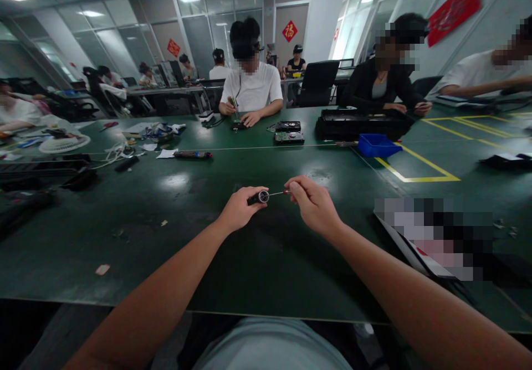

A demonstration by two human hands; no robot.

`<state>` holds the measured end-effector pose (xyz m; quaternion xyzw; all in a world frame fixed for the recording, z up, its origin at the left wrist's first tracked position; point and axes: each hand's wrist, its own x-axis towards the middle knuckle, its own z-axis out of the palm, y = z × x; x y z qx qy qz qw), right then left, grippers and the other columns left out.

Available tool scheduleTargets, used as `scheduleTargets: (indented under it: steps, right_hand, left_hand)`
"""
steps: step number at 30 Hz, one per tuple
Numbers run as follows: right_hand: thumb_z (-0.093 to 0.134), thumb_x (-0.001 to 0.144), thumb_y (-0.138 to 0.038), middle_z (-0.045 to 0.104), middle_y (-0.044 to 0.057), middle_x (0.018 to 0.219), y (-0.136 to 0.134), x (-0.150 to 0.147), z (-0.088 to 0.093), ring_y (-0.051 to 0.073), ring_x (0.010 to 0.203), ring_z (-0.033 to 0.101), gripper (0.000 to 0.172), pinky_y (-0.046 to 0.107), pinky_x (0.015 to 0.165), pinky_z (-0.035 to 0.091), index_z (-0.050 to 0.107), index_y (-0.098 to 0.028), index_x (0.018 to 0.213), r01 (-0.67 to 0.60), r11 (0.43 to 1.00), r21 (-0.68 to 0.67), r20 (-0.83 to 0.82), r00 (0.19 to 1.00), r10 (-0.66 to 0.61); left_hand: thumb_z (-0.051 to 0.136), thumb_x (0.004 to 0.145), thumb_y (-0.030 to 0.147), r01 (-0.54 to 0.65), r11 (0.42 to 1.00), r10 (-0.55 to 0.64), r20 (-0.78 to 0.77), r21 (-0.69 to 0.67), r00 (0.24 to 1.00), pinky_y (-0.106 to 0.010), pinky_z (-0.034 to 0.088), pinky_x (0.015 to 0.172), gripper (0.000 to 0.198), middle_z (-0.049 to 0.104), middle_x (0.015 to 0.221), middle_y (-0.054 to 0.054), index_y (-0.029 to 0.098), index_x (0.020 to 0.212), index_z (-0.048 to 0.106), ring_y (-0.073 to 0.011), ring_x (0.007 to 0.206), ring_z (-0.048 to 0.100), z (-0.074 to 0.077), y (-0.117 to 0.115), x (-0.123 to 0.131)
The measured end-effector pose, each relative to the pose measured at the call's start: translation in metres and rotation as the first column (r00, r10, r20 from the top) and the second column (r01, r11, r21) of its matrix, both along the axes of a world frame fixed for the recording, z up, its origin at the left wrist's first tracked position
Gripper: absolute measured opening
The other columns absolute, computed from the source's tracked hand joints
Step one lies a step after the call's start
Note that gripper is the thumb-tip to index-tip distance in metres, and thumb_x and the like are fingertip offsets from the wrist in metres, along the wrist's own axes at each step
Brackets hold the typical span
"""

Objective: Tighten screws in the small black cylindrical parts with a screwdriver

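My left hand (pixel 241 208) is closed around a small dark cylindrical part (pixel 263 196), whose round, silver-rimmed end faces me. I cannot make out what kind of part it is. Between the fingers of my right hand (pixel 312 201) is the red handle of a thin screwdriver (pixel 286 192). Its metal shaft points left, and the tip meets or lies very near the part's round end; I cannot tell if it touches. Both hands are held over the middle of the green table (pixel 266 270).
Farther back lie a dark tool (pixel 193 154), hard drives (pixel 288 137), a long black casing (pixel 361 125) and a blue bin (pixel 378 145). A white fan grille (pixel 64 143) and cables are at left. A blurred-out flat item (pixel 432 242) lies at right. Several people sit around.
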<state>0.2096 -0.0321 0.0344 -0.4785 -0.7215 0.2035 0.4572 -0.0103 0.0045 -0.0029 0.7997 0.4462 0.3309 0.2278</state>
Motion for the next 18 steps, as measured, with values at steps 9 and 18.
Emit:
scheduleTargets:
  steps: [9, 18]
  right_hand:
    - [0.042, 0.100, -0.035, 0.060, -0.002, 0.068, 0.0031, -0.0004, -0.0044, 0.015, 0.062, 0.058, 0.023, 0.028, 0.061, 0.041, 0.058, -0.021, 0.109, 0.028, 1.000, -0.010, -0.040, 0.999, -0.029]
    - [0.037, 0.102, -0.048, 0.058, -0.002, 0.065, 0.0025, 0.0011, -0.0043, 0.015, 0.060, 0.056, 0.036, 0.028, 0.059, 0.040, 0.060, -0.022, 0.095, -0.036, 0.999, -0.033, -0.039, 0.999, 0.035]
  left_hand:
    - [0.073, 0.083, 0.022, 0.019, 0.999, -0.019, 0.015, 0.026, 1.000, -0.041, 0.044, 0.101, 0.040, 0.070, 0.120, -0.003, 0.027, 0.122, 0.067, -0.0233, 0.111, 0.061, -0.0019, 0.0005, 0.0001]
    - [0.073, 0.084, 0.026, 0.039, 0.999, -0.039, 0.001, 0.038, 0.999, -0.040, 0.044, 0.099, 0.039, 0.070, 0.118, -0.003, 0.027, 0.123, 0.066, -0.0226, 0.110, 0.061, -0.0056, 0.0018, -0.0013]
